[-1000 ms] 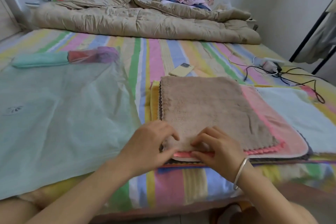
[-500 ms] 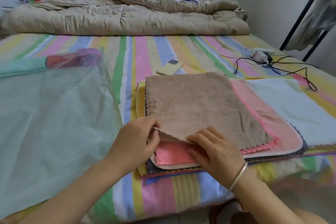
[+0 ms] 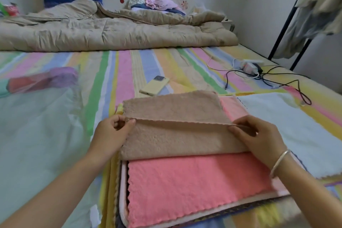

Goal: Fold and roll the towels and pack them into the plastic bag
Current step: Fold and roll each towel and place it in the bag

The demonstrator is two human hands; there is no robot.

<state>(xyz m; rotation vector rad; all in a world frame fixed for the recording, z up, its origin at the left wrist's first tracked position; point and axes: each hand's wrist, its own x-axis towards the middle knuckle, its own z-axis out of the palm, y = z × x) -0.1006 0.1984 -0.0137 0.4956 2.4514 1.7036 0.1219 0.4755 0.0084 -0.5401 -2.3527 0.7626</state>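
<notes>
Pinching the near corners of the beige towel (image 3: 175, 109), left hand (image 3: 111, 133) and right hand (image 3: 259, 139) have drawn them back mid-frame: first fold begun, pink towel (image 3: 194, 187) uncovered.

Legible text, labels, numbers: none recorded. Item: red can (image 3: 11, 9), far beyond and to the left of the fingers (image 3: 129, 123) of the left hand (image 3: 111, 133); white lettering on it was too blurred to read.
</notes>
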